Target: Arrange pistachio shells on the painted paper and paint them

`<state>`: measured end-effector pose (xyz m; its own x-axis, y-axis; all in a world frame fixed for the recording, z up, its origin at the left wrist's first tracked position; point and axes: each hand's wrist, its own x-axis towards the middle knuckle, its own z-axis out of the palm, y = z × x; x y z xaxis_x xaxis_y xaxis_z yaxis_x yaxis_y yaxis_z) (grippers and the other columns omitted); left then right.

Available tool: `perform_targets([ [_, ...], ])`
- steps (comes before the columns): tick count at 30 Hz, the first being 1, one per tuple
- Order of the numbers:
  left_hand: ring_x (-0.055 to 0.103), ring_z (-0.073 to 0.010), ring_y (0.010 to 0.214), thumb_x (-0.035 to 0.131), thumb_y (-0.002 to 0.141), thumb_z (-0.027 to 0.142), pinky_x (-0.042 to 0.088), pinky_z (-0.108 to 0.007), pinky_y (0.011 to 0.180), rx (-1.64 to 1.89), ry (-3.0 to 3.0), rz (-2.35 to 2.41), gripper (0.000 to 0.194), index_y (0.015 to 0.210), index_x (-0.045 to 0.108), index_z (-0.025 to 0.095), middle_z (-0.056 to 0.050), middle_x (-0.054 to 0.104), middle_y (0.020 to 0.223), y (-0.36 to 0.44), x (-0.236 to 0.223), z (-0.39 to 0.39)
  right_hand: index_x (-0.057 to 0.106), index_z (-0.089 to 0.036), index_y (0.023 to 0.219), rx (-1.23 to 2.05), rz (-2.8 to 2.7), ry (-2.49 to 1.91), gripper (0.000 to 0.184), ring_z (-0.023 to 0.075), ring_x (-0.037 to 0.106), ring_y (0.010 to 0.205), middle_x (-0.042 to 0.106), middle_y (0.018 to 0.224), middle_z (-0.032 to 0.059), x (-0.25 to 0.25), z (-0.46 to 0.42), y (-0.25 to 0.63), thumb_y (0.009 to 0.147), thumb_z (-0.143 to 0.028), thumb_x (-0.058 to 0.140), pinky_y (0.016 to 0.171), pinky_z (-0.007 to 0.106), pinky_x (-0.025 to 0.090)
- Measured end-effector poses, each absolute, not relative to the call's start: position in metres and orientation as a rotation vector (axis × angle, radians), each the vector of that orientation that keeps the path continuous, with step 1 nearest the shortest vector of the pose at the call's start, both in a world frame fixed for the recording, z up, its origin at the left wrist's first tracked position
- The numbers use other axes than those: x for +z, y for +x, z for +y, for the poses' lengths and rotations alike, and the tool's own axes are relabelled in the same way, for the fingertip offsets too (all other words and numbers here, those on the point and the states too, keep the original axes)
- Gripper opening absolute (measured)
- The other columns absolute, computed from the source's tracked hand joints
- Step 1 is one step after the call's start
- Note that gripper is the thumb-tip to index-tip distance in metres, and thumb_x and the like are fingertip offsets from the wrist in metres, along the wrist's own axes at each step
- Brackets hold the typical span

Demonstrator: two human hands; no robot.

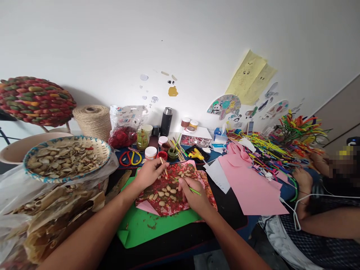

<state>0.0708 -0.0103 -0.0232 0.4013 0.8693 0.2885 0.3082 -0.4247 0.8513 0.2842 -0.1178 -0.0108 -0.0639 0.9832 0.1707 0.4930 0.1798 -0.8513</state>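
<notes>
My left hand (151,174) is closed in a pinch on a thin wooden stick (164,167); whether a peanut shell is fixed to its lower end is too small to tell. My right hand (194,195) grips a slim green-handled brush (195,191), its tip pointing left toward the other hand. Both hands are above a paint-stained red sheet (174,207), which lies on a larger green sheet (140,228). Several plain peanut shells (165,193) lie on the red sheet between my hands, and more peanut shells (184,174) lie farther back.
Open paint jars (172,153) stand behind the sheets, near scissors (130,158) and a yellow glue gun (196,153). At left is a basket of shells (67,157) beside a twine spool (92,120). Pink paper (247,183) lies at right, where another person (323,225) sits.
</notes>
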Motion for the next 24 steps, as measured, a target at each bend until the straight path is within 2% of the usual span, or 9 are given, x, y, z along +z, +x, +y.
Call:
perform_targets([
  [9, 0.066, -0.0205, 0.068, 0.052, 0.102, 0.052, 0.045, -0.028, 0.067, 1.021, 2.114, 1.075, 0.039, 0.08, 0.064, 0.022, -0.003, 0.075, 0.073, 0.068, -0.028, -0.006, 0.063, -0.024, 0.076, 0.802, -1.663, -1.4, 0.055, 0.0171, 0.059, 0.052, 0.055, 0.052, -0.0031, -0.011, -0.12, 0.286, 0.111, -0.061, 0.043, 0.056, 0.027, 0.046],
  [17, 0.065, -0.0199, 0.066, 0.05, 0.103, 0.057, 0.044, -0.028, 0.067, 1.025, 2.101, 1.069, 0.044, 0.079, 0.062, 0.022, -0.002, 0.073, 0.072, 0.069, -0.03, -0.005, 0.06, -0.023, 0.069, 0.742, -1.776, -1.359, 0.052, 0.0182, 0.061, 0.062, 0.061, 0.062, -0.0006, -0.009, -0.123, 0.277, 0.109, -0.054, 0.049, 0.066, 0.029, 0.045],
  [24, 0.064, -0.0198, 0.067, 0.051, 0.103, 0.051, 0.043, -0.028, 0.067, 1.013, 2.121, 1.069, 0.038, 0.08, 0.062, 0.022, -0.001, 0.071, 0.072, 0.069, -0.03, -0.005, 0.061, -0.024, 0.073, 0.745, -1.759, -1.38, 0.048, 0.017, 0.058, 0.054, 0.053, 0.053, -0.004, -0.01, -0.122, 0.279, 0.111, -0.049, 0.045, 0.062, 0.028, 0.045],
])
